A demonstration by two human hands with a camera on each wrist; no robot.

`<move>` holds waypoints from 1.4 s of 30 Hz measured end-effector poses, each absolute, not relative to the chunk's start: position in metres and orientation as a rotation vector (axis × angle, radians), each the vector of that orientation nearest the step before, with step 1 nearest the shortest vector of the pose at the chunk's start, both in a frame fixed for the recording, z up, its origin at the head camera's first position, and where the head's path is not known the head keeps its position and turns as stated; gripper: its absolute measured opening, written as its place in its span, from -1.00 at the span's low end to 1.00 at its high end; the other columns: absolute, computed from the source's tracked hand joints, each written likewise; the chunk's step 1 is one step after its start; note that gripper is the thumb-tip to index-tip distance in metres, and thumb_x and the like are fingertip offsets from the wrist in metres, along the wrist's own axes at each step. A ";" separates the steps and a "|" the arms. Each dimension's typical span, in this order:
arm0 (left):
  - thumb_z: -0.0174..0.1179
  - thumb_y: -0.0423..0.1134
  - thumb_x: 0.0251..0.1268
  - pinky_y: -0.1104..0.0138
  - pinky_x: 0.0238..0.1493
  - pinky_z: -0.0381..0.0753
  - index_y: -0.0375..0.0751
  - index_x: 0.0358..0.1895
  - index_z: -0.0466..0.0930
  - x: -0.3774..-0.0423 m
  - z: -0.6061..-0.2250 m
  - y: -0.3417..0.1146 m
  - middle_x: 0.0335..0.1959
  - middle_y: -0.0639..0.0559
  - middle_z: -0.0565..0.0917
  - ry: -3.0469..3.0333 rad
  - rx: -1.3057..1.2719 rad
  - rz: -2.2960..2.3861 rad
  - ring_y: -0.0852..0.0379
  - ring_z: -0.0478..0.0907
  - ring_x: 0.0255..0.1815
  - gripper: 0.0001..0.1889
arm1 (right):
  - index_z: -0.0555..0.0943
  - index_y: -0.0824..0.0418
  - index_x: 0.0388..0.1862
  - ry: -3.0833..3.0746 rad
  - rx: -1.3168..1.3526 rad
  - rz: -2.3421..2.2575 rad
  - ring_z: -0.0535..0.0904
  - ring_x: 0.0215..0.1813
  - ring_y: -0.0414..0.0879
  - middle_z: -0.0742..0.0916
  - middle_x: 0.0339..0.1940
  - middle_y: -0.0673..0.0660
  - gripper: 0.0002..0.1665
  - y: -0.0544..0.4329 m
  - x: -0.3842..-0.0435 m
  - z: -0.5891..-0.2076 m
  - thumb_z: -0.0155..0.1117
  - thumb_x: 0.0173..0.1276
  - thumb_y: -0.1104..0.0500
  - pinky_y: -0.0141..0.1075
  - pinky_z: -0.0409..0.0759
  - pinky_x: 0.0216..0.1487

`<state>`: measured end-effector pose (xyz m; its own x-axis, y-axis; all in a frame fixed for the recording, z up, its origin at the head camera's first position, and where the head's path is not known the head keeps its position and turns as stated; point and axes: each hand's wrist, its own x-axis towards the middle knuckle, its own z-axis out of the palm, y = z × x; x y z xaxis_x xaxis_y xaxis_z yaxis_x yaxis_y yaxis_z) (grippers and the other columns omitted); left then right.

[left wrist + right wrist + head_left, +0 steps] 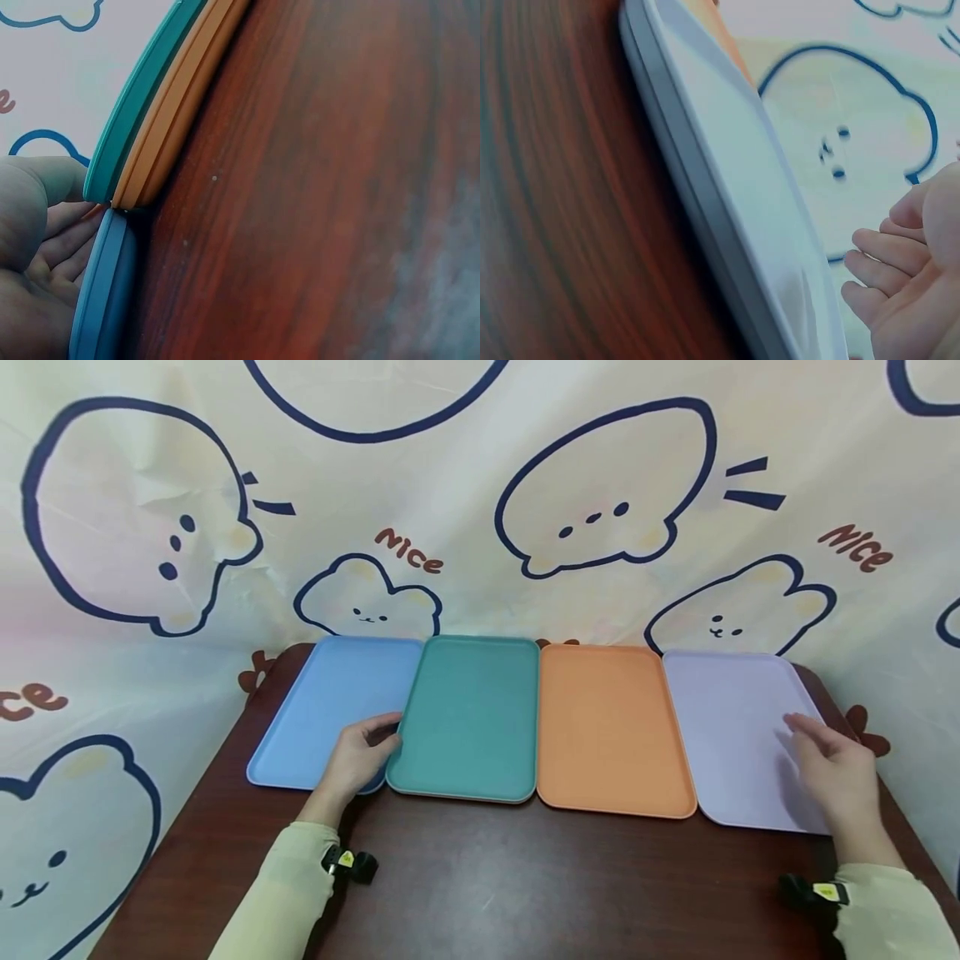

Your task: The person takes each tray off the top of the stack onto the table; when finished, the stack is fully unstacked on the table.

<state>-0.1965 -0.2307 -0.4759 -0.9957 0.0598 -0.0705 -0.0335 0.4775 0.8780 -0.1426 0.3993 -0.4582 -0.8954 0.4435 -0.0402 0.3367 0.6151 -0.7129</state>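
Note:
Four trays lie side by side on the dark wooden table: blue (360,681), green (468,718), orange (611,727) and lavender (735,735). In the left wrist view the green tray (135,105) sits stacked on an orange one (169,112), beside the blue tray's edge (105,292). My left hand (356,760) reaches over the blue tray, its thumb and fingertips at the green tray's left edge. Above the right side of the lavender tray hovers my right hand (840,777), fingers loosely bent and holding nothing; the right wrist view shows it apart from the tray's rim (720,202).
Behind the table hangs a pale cloth (465,485) printed with cartoon figures, reaching round both sides. Brown tabletop (562,877) shows in front of the tray row. The trays' neighbouring edges meet closely.

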 end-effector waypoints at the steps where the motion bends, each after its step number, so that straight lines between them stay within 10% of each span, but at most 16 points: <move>1: 0.19 -0.29 0.64 -0.09 0.45 0.61 -0.28 0.52 0.53 -0.196 -0.476 -0.231 0.48 -0.33 0.59 2.621 0.023 1.560 -0.27 0.56 0.50 -0.52 | 0.43 0.12 0.67 -2.700 -0.618 1.157 0.26 0.76 0.09 0.48 0.65 0.18 -0.31 0.393 -0.144 -0.458 -0.11 0.75 -0.16 -0.48 0.36 0.53; 10: 0.17 -0.31 0.64 -0.10 0.47 0.59 -0.31 0.52 0.53 -0.197 -0.477 -0.231 0.49 -0.34 0.58 2.622 0.035 1.562 -0.28 0.54 0.51 -0.52 | 0.60 0.40 0.46 -2.645 -0.234 1.229 0.48 0.00 -0.76 0.73 0.32 0.44 -0.45 0.332 -0.162 -0.452 0.00 0.77 0.07 -0.82 0.44 -0.06; 42: 0.16 -0.30 0.64 -0.08 0.44 0.61 -0.30 0.52 0.53 -0.199 -0.479 -0.232 0.47 -0.34 0.60 2.617 0.036 1.557 -0.26 0.57 0.48 -0.52 | 0.51 0.56 0.41 -2.567 0.024 1.978 0.85 -0.10 -0.17 0.77 0.13 0.54 -0.54 0.183 -0.209 -0.459 0.13 0.72 0.27 -0.31 0.83 0.04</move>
